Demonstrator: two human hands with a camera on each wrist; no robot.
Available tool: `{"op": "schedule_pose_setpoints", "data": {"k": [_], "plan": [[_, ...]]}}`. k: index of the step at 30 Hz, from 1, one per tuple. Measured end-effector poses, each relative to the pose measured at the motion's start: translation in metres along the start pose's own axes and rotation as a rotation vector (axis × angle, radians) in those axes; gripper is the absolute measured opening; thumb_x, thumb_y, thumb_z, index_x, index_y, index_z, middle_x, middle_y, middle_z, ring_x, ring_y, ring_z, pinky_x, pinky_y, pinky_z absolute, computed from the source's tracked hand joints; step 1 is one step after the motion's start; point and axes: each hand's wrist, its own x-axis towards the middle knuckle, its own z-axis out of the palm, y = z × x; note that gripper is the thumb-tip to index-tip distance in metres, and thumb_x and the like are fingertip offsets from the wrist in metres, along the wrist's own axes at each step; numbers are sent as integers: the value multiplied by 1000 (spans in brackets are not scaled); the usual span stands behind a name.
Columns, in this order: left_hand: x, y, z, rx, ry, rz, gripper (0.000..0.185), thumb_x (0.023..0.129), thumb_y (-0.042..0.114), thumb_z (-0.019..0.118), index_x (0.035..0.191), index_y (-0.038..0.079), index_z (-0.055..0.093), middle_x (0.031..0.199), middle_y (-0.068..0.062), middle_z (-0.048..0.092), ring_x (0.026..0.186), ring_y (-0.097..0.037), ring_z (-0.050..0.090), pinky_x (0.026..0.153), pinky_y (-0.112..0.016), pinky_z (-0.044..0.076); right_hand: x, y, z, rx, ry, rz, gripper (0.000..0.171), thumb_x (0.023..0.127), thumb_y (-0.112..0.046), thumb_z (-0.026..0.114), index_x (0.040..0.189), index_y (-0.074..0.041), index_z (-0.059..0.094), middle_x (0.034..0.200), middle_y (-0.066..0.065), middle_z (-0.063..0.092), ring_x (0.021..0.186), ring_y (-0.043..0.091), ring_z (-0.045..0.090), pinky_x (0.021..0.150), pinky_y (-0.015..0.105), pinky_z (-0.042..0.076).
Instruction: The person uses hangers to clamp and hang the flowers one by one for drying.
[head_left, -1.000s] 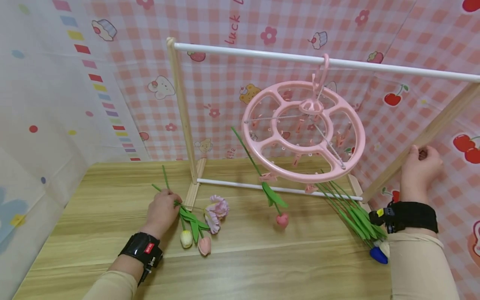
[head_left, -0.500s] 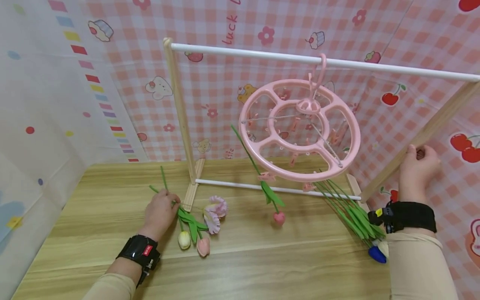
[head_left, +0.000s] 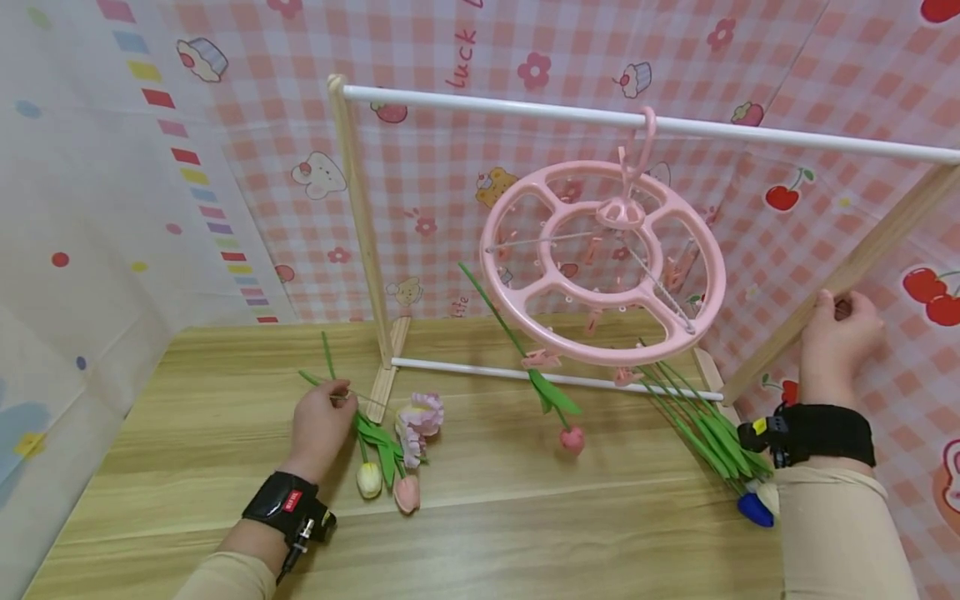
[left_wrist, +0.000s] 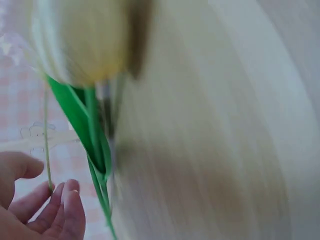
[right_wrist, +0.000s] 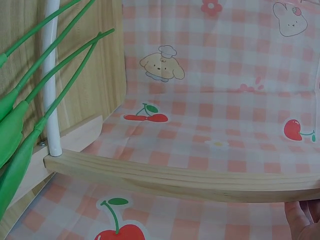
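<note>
In the head view my left hand (head_left: 324, 421) holds the thin stem of a purple ruffled flower (head_left: 420, 425) between thumb and fingers. That stem (left_wrist: 46, 135) shows at the fingertips in the left wrist view. Beside this hand lie a yellow-white tulip (head_left: 369, 481) and a pink tulip (head_left: 407, 493), with green leaves and stems. My right hand (head_left: 842, 333) is at the rack's right wooden post (head_left: 795, 333), fingers curled against it; the right wrist view shows only its fingers (right_wrist: 300, 222) at the post's edge.
A pink round clip hanger (head_left: 517, 304) hangs from the white top bar (head_left: 480, 103). One of its clips holds a pink-red tulip (head_left: 572, 440), bloom down. Several green-stemmed flowers, one blue (head_left: 754, 509), lie at the right on the wooden table (head_left: 525, 533).
The purple flower has shifted slightly left and turned, and my left fingers have risen a little from the tulip stems. The hanger sways slightly with its tulip. My right hand stays at the post.
</note>
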Motion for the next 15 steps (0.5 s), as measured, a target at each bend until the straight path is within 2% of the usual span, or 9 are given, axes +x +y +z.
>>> {"op": "schedule_pose_setpoints", "data": {"k": [4, 8, 11, 15], "plan": [[2, 3, 0, -300, 61, -166, 31, 93, 16, 59, 118, -1, 63, 104, -17, 67, 87, -17, 64, 65, -15, 50, -1, -1, -1, 8, -10, 9, 33, 94, -33, 54, 122, -19, 63, 79, -26, 46, 78, -9, 46, 86, 16, 45], [4, 5, 0, -549, 118, -317, 29, 92, 15, 62, 117, 0, 62, 90, -3, 67, 76, -3, 62, 65, -16, 53, -2, -1, -1, 28, -26, 23, 25, 94, -35, 55, 115, -24, 64, 83, -26, 47, 83, -7, 47, 94, 19, 46], [5, 9, -1, -659, 154, -367, 27, 91, 12, 63, 115, -1, 59, 81, 7, 63, 71, 0, 62, 66, -19, 55, -2, -1, -1, 46, -26, 24, 18, 94, -36, 55, 107, -27, 63, 82, -25, 47, 84, -6, 47, 94, 19, 46], [5, 12, 0, -802, 185, -390, 25, 89, 8, 65, 106, 4, 47, 79, 7, 63, 69, -2, 65, 65, -21, 56, -2, 0, -1, 45, -19, 13, 16, 93, -36, 55, 105, -28, 62, 80, -25, 46, 82, -7, 47, 89, 17, 46]]}}
